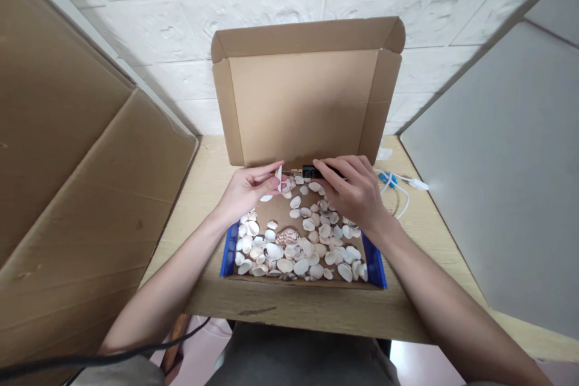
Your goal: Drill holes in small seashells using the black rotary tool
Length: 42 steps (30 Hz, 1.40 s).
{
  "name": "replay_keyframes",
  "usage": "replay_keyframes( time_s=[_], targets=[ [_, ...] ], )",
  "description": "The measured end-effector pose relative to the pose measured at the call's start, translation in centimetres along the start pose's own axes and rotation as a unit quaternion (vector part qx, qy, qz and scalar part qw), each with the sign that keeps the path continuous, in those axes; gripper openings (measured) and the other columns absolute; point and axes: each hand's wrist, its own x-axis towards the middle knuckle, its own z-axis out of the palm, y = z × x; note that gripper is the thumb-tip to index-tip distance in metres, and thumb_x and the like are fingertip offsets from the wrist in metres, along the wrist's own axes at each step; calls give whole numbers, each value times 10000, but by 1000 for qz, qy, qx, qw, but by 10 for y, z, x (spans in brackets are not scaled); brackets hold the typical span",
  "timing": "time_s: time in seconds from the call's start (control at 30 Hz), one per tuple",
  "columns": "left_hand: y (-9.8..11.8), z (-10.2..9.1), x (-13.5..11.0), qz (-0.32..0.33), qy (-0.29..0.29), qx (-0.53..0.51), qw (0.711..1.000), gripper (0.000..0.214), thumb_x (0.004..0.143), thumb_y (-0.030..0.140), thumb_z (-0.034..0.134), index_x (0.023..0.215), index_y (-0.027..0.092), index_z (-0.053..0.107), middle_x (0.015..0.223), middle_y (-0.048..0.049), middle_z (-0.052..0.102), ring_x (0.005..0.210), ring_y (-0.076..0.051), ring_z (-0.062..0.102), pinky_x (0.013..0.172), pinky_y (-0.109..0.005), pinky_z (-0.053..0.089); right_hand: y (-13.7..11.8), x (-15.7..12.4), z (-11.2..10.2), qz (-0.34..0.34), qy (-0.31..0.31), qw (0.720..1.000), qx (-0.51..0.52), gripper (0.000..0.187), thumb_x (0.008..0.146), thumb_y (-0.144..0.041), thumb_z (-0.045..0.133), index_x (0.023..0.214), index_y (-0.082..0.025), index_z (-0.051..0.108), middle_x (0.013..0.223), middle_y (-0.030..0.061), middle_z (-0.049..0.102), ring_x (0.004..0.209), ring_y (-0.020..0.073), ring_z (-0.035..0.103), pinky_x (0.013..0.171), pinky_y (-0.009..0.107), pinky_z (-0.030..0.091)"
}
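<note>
My left hand [251, 190] pinches a white, pink-speckled seashell [280, 180] between thumb and fingers, its thin edge turned up. My right hand [355, 190] is wrapped round a small black hand drill [312, 171]. The drill's brass-coloured chuck and thin bit point left at the shell; whether the bit touches it I cannot tell. Both hands are over the far part of an open cardboard box [275, 211] with blue sides. Many loose white and cream shells [274, 251] lie in it, among them a larger brown-patterned shell [288, 236].
The box's lid [307, 102] stands up against the white brick wall [280, 6]. On the wooden table [420, 229], a white cable [406, 193] with a blue piece [388, 179] lies at the right. Cardboard [90, 193] borders the left, a grey panel [502, 163] the right.
</note>
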Motion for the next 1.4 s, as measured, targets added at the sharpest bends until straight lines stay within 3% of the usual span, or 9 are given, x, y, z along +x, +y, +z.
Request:
replay_keyframes(
  time_s=[0.27,0.57,0.97,1.2,1.4],
  targets=[
    [-2,0,0,8,-8,7,1000,465,784,302,715,1220,168,624,1030,-86,747,914,-217,720,848,-368,586,-1,-4,6,47,-72,995,53,236,903,-313,537,974,-114,643,717,47,661,639,159,544,562,282,391],
    [1,0,-1,7,-13,14,1000,476,766,292,732,1214,170,629,1052,-87,740,935,-220,715,842,-343,586,1,0,3,8,-8,1000,11,194,871,-223,591,1047,-153,636,900,58,704,793,182,574,687,319,390],
    [3,1,-1,0,-5,48,999,546,732,327,747,1245,196,610,1121,-91,711,964,-237,704,916,-400,542,1,-2,6,63,-47,996,36,202,895,-269,547,1044,-184,654,885,65,700,776,190,568,686,331,405],
    [2,1,-1,-3,-2,43,999,522,722,330,755,1211,193,635,1091,-79,725,965,-233,704,909,-388,551,0,-7,7,77,-100,989,76,273,927,-357,483,947,-149,659,735,55,668,655,153,558,576,278,383],
    [2,0,-1,-3,-9,20,1000,516,742,297,746,1226,169,624,1102,-96,720,992,-246,697,907,-386,556,1,-4,5,49,-52,996,49,226,912,-326,529,991,-157,655,857,54,700,731,165,559,653,292,404]
  ],
)
